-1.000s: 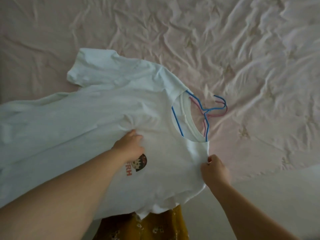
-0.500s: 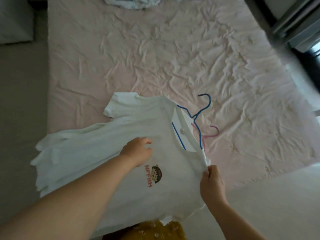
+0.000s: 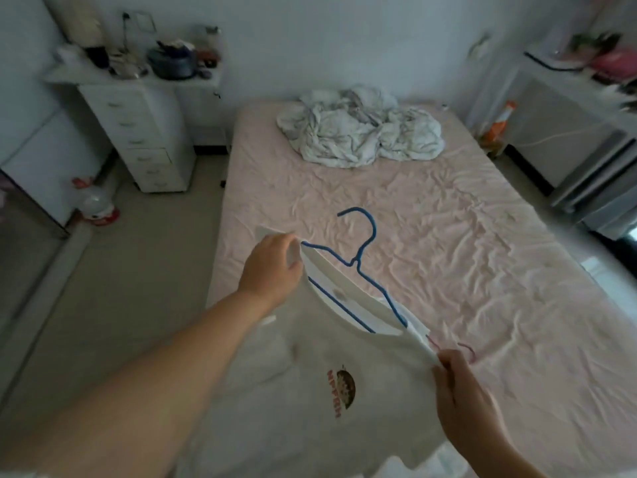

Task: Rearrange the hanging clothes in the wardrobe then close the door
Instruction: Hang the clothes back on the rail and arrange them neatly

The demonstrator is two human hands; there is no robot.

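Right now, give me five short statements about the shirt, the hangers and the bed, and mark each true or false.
1. Both hands hold the white T-shirt. True: the left hand grips one shoulder, the right hand the other.
2. The hanger in the neck opening is green. False: it is a blue hanger.
3. A crumpled pile of bedding lies at the far end of the bed. True.
4. The shirt's front is plain. False: it bears a small printed logo.
5. The pink hanger hangs on a wardrobe rail. False: its hook shows beside the right hand, over the bed.
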